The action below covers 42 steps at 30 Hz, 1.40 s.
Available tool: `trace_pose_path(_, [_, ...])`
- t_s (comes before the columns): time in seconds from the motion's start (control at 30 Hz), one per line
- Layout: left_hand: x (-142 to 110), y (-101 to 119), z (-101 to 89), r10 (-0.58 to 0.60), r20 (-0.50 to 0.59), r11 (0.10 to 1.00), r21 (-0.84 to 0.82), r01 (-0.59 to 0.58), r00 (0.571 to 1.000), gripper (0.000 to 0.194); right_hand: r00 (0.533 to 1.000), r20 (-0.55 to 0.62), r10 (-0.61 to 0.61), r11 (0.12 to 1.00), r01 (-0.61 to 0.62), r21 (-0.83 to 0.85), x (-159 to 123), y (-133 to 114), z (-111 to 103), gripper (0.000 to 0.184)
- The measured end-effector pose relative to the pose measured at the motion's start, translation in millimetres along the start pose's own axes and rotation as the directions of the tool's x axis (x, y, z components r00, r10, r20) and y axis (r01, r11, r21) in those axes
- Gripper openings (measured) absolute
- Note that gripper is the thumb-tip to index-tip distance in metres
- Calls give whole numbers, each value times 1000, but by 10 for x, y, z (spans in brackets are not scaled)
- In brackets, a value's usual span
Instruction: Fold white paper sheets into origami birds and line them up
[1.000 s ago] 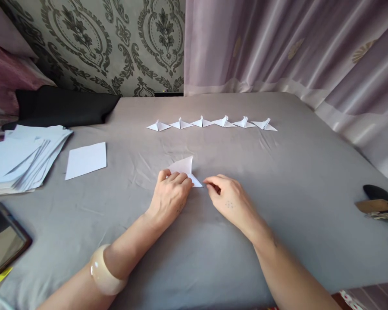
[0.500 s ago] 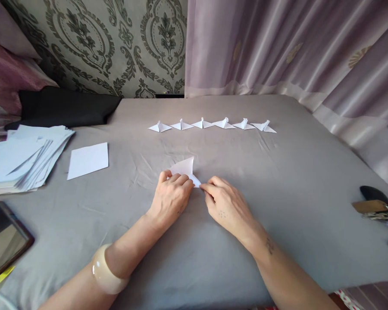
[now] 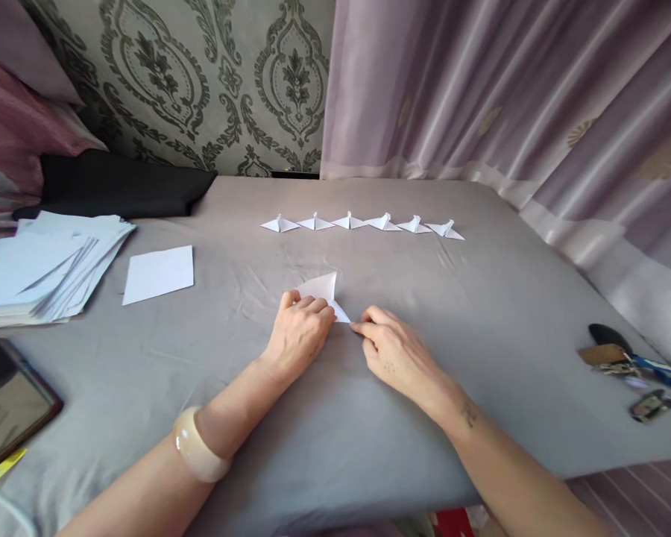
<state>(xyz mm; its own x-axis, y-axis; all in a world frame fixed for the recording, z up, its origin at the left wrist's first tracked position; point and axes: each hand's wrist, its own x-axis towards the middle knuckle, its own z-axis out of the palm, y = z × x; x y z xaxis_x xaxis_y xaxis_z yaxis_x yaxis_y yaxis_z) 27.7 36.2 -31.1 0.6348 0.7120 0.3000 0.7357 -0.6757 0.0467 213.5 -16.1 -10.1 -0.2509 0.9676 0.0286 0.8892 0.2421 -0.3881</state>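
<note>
A partly folded white sheet of paper (image 3: pixel 320 287) lies on the grey cloth in front of me, one flap standing up. My left hand (image 3: pixel 300 324) is closed over its near side, fingers curled and pressing it down; the part beneath them is hidden. At the paper's pointed right corner, my right hand (image 3: pixel 388 347) has thumb and forefinger together, pinching the tip. Farther back, several folded paper birds (image 3: pixel 349 221) stand in a row, wings nearly touching. To the left lies one flat white paper piece (image 3: pixel 159 274).
A stack of white paper (image 3: pixel 50 268) sits at the left, with a black cloth (image 3: pixel 123 186) behind it. A phone or tablet (image 3: pixel 14 406) lies near the left edge. Keys (image 3: pixel 615 362) and small items are on the right. Curtains (image 3: pixel 452 89) hang along the back right.
My right fingers have slid slightly right to the paper's corner, exposing more of its tip. My left hand keeps its hold. The whole view has shifted a little.
</note>
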Motion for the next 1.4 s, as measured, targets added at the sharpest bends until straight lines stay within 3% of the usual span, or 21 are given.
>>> trace_pose_path(0.07, [-1, -4, 11, 4, 0, 1000, 1, -4, 1000, 32, 1000, -3, 9, 993, -8, 122, 50, 39, -50, 38])
trace_pose_path(0.17, [-3, -3, 22, 0, -3, 1000, 3, 0, 1000, 31, 976, -211, 56, 961, 4, 276, 159, 11, -13, 34])
trace_pose_path(0.23, [-2, 5, 22, -6, -10, 1000, -3, 6, 1000, 30, 963, -267, 16, 955, 64, 289, 209, -55, 91, 32])
trace_pose_path(0.47, [-6, -10, 23, -55, 8, 997, -54, 56, 998, 29, 969, -223, -105, 994, 110, 14, 102, -190, 397, 37])
trace_pose_path(0.63, [-75, -91, 82, -169, -50, 982, -96, 164, 984, 21, 976, -191, -101, 995, 96, -35, 40, -215, 407, 44])
trace_pose_path(0.87, [-98, -152, 106, -285, 1, 938, -206, 280, 958, 16, 986, -142, -90, 993, 77, -95, 47, -221, 402, 45])
trace_pose_path(1.07, [-83, -155, 80, -315, 42, 912, -263, 315, 948, 10, 992, -89, -84, 993, 76, -85, 35, -247, 356, 46])
trace_pose_path(1.4, [-59, -178, 113, -348, 70, 902, -248, 355, 935, 16, 993, -82, -84, 988, 72, -138, 108, -352, 342, 45])
